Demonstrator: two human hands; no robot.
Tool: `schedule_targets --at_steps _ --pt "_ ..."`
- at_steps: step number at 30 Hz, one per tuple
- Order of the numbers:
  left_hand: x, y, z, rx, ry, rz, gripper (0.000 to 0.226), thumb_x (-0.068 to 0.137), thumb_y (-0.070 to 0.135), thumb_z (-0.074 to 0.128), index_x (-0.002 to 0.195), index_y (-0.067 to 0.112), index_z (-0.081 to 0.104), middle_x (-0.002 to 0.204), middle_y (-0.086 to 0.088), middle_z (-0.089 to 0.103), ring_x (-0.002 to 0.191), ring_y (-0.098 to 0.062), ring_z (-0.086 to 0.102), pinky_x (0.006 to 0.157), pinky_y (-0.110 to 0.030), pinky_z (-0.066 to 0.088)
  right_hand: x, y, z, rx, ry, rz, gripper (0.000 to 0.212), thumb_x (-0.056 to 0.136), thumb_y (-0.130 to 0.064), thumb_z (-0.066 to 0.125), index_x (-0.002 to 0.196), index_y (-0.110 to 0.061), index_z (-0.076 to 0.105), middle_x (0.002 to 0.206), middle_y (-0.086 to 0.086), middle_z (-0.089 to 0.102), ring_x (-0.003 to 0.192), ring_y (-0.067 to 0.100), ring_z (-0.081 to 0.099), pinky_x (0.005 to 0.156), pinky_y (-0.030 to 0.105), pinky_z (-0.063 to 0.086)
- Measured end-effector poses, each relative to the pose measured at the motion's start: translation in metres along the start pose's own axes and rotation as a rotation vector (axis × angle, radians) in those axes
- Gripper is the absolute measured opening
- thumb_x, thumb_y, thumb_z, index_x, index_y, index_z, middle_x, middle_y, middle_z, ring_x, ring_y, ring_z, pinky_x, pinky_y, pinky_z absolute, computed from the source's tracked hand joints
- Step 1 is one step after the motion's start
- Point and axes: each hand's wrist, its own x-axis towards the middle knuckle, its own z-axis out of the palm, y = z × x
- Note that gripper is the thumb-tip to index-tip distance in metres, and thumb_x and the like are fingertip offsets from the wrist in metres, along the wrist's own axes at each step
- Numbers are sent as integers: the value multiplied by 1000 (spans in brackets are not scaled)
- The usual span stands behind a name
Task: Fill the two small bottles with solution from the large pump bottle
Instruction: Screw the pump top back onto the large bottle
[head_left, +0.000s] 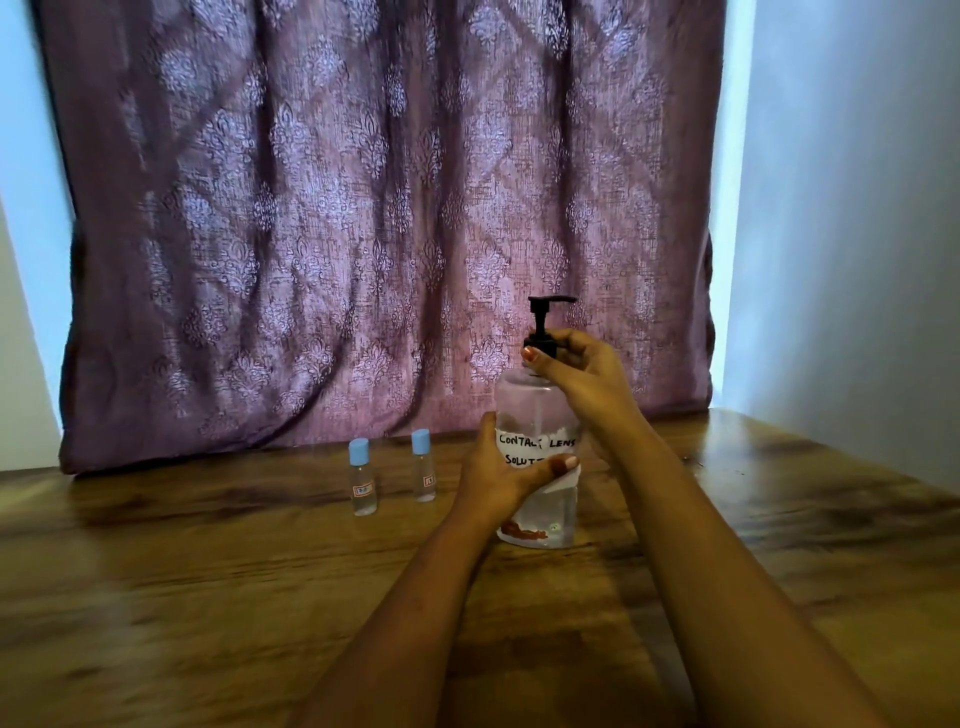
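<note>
A large clear pump bottle (535, 410) with a black pump head (545, 312) and a handwritten white label stands upright on the wooden table (208, 597). My left hand (498, 478) wraps around its body at label height. My right hand (576, 374) grips the black collar at the base of the pump. Two small clear bottles stand to the left of it, both upright with light blue caps on: one (362, 480) further left, the other (423, 467) nearer the big bottle. Neither hand touches them.
A purple patterned curtain (363, 208) hangs right behind the bottles along the table's back edge. A pale wall (857, 234) borders the table on the right. The table's front and left parts show bare wood.
</note>
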Motion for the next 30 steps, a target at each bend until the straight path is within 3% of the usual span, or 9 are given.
schedule_targets --at_steps 4,9,13,16,18,21,25,28,30 --pt "0 1 2 28 13 5 80 48 54 89 114 28 52 106 1 72 96 -17 71 84 -46 60 2 1 1 -46 62 -19 21 77 -12 71 97 -11 64 91 0 70 85 12 67 80 22 54" --pt "-3 6 6 125 61 14 63 57 51 88 105 32 51 94 7 71 89 -12 69 81 -41 59 2 4 4 -81 162 -3 27 75 -20 75 99 -12 67 94 2 72 92 17 69 89 39 54" --pt "-6 13 10 295 138 54 69 61 60 81 110 26 46 85 14 61 87 -15 65 79 -40 55 2 7 8 -201 229 -8 22 62 -53 73 77 -39 64 81 -18 70 90 10 68 97 52 44" --pt "-7 14 13 351 161 54 68 64 58 81 110 25 43 91 8 61 87 -18 64 78 -40 55 3 11 10 -237 277 -5 29 53 -68 63 72 -47 61 78 -21 69 91 9 67 97 52 41" --pt "-5 12 12 286 136 50 67 65 51 84 111 24 44 94 5 63 86 -18 65 73 -37 57 1 9 12 -195 264 -21 30 61 -59 70 84 -39 65 87 -13 72 92 11 67 94 51 47" --pt "-3 9 4 191 39 1 69 64 43 87 113 26 42 96 7 63 89 -16 65 73 -32 57 -3 6 14 -117 175 -22 36 80 -34 69 109 -13 64 103 3 70 97 16 65 92 42 53" --pt "-1 1 -6 150 -111 -73 84 59 40 90 123 29 38 115 0 65 105 -20 65 88 -44 58 -2 8 13 -219 97 -14 33 91 -34 55 118 -16 59 109 2 66 102 17 61 91 37 49" --pt "-2 1 -3 129 -100 -76 80 61 37 89 122 30 38 115 -1 65 105 -21 66 88 -44 58 0 11 11 -238 90 1 31 91 -33 55 117 -17 58 109 2 66 102 19 61 92 39 49" --pt "-2 1 1 131 -53 -72 82 53 50 86 117 34 38 112 0 66 102 -21 67 84 -47 59 3 13 11 -269 108 -8 33 90 -35 56 117 -16 57 109 3 67 102 19 61 92 42 49"
